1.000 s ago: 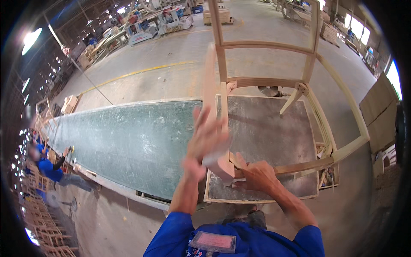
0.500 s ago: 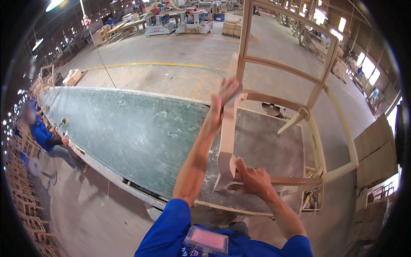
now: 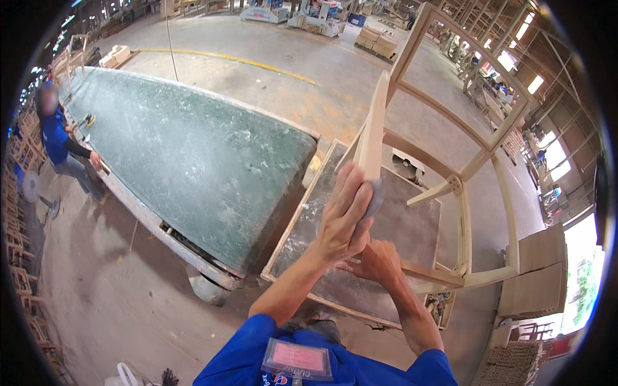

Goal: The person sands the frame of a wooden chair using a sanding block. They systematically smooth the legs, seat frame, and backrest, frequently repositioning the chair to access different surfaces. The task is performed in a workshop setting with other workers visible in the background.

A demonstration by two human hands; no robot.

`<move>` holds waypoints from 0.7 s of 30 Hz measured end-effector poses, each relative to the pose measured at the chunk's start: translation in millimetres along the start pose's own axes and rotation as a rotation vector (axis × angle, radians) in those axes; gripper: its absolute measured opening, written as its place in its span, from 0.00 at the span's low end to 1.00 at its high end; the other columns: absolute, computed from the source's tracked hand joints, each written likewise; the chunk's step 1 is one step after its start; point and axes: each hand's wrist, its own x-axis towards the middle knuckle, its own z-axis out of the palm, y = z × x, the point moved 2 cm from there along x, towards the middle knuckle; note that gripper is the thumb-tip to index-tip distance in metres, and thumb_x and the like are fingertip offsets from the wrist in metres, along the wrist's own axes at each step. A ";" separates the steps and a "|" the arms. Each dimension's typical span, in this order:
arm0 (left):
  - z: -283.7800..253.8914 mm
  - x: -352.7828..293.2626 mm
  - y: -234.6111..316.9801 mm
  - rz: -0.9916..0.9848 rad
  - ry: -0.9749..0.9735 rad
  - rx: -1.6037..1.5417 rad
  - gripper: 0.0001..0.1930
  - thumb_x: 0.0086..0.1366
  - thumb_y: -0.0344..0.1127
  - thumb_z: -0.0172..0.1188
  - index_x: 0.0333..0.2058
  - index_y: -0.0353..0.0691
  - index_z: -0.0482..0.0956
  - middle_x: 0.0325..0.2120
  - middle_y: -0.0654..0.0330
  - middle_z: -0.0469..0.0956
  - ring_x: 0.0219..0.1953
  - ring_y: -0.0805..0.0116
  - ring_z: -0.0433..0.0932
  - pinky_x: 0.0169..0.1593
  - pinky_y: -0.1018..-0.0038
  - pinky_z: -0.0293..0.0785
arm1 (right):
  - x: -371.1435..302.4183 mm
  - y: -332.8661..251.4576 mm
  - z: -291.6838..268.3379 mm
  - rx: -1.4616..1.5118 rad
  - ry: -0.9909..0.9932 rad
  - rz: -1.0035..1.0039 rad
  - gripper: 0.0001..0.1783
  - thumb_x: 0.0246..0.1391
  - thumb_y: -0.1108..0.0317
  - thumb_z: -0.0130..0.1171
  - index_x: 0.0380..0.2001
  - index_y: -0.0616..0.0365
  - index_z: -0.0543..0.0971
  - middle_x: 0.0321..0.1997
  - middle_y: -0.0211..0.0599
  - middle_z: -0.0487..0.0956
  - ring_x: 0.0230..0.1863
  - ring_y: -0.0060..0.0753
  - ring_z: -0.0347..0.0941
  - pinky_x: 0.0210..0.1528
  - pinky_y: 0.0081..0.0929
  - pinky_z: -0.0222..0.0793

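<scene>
A bare wooden chair frame (image 3: 372, 145) lies tipped on its side on a low dark worktop (image 3: 412, 222). My left hand (image 3: 341, 222) is closed around a grey sanding pad (image 3: 374, 197), which presses against the near end of the frame's closest wooden piece. Just below it, my right hand (image 3: 378, 260) grips the same end of the frame, close to where a rail joins; its fingers are partly hidden behind my left hand.
A long green-topped table (image 3: 212, 154) stretches to the left, where another person (image 3: 58, 138) in blue stands beside a disc-shaped tool (image 3: 89, 120). Brown boards (image 3: 531, 276) stand at the right. Machines (image 3: 315, 18) and wood stacks (image 3: 376, 42) are at the back.
My left hand has slid with the pad from the far part of the wooden piece down to its near end. The chair frame has tilted somewhat, and the view has turned.
</scene>
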 end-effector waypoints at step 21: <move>3.6 10.2 13.2 0.274 -0.197 0.735 0.28 0.59 0.34 0.61 0.60 0.42 0.73 0.73 0.61 0.52 0.75 0.39 0.36 0.69 0.31 0.20 | -2.4 8.5 -3.6 0.039 0.077 -0.089 0.55 0.43 0.51 0.72 0.66 0.70 0.56 0.31 0.56 0.82 0.33 0.60 0.80 0.35 0.49 0.75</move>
